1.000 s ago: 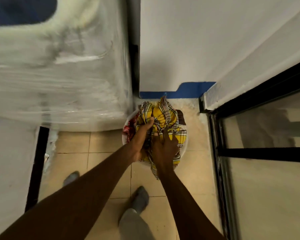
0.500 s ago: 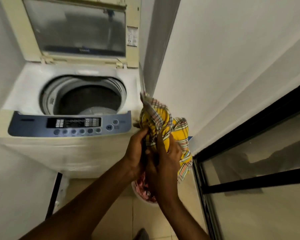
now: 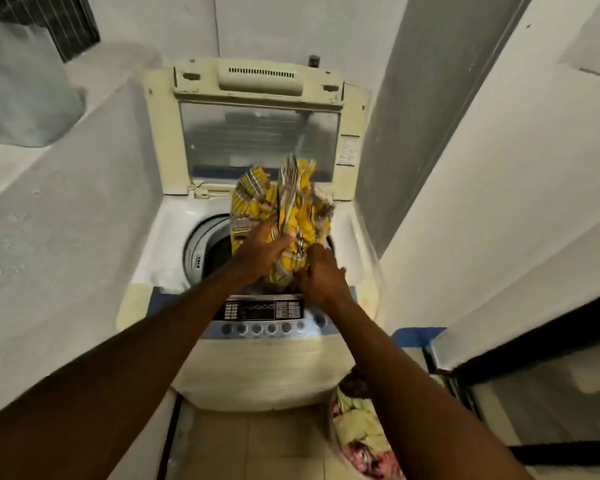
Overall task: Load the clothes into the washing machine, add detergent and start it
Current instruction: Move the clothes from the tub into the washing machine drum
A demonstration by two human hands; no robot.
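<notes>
1. Yellow plaid cloth (image 3: 284, 216) is bunched between both hands directly over the drum opening (image 3: 212, 251) of the top-loading washing machine (image 3: 257, 368); its raised lid (image 3: 257, 143) stands upright behind the bundle.
2. Left hand (image 3: 262, 249) lies with fingers spread across the near-left side of the bundle, pressing it more than pinching it. Right hand (image 3: 321, 275) is curled closed around the lower end of the fabric, just above the control panel (image 3: 262, 311).
3. Risk: the bundle is wide and sits toward the right half of the opening. If let go here, I judge a fold could drape over the tub rim instead of falling in, and the lid might then close on it.
4. Risk: the lowest part of the cloth hangs close to the panel. A trailing end or the right wrist could brush the round buttons (image 3: 257, 329) and set something before detergent has gone in.
5. Risk: with the left hand only flat against the cloth, most of the hold seems to rest on the right. Loosening the right first may let the bundle slide toward the front edge.
6. More laundry waits in the basin (image 3: 355, 431) on the floor at the machine's right foot, so loading is far from done; no detergent is visible in this view.
</notes>
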